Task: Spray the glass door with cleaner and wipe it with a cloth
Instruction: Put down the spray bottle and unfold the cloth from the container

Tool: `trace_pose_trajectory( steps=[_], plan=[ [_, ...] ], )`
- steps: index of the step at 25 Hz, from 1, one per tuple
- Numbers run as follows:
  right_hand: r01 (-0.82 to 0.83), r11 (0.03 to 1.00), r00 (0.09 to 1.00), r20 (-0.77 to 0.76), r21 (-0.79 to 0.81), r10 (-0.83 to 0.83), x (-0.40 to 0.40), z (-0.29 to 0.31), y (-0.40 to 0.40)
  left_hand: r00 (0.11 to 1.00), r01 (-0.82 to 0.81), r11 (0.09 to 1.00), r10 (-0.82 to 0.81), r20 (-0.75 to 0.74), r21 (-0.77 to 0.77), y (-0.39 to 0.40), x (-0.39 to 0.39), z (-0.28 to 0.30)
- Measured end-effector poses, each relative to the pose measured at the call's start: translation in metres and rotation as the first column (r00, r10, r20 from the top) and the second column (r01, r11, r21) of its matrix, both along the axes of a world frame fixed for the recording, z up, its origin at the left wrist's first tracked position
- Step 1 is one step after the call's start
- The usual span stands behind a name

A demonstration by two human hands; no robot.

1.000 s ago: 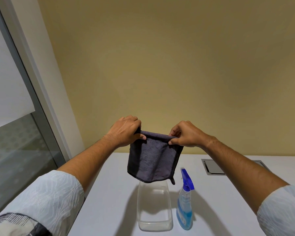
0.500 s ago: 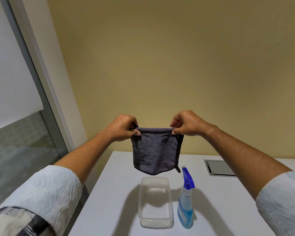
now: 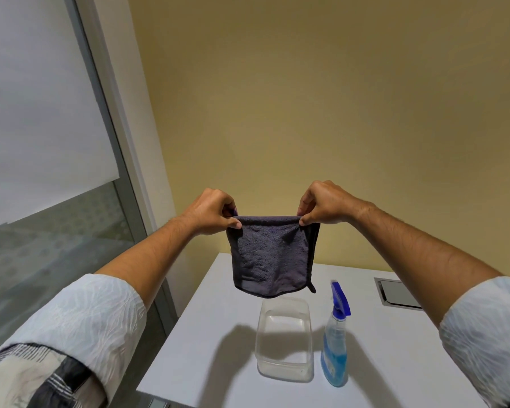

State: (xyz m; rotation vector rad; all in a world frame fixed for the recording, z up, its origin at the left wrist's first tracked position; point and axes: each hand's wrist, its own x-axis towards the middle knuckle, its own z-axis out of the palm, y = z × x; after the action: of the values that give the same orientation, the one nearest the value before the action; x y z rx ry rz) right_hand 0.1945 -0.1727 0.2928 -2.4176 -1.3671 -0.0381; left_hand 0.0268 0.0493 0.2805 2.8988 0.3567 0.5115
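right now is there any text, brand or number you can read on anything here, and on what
No text can be read anywhere in this view.
Spray bottle: a label on its lower front, too small and blurred to read.
Clear plastic container: no print visible.
Dark cloth, held up by the left hand and right hand: no readable tag or logo.
White table: no markings.

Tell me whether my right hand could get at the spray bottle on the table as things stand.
Probably yes, once it lets go. The right hand pinches a top corner of the cloth, so it is occupied. The spray bottle stands upright below it, with nothing over its trigger head.
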Motion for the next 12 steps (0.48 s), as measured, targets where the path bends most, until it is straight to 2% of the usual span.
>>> trace_pose_trajectory(
  steps=[12],
  plan=[
    [-0.109, 0.994, 0.992, -0.059, -0.018, 0.108, -0.076, 0.034, 0.061, 0.987, -0.143, 0.983, 0.15, 0.053, -0.116, 0.034, -0.106, 0.026]
  ],
)
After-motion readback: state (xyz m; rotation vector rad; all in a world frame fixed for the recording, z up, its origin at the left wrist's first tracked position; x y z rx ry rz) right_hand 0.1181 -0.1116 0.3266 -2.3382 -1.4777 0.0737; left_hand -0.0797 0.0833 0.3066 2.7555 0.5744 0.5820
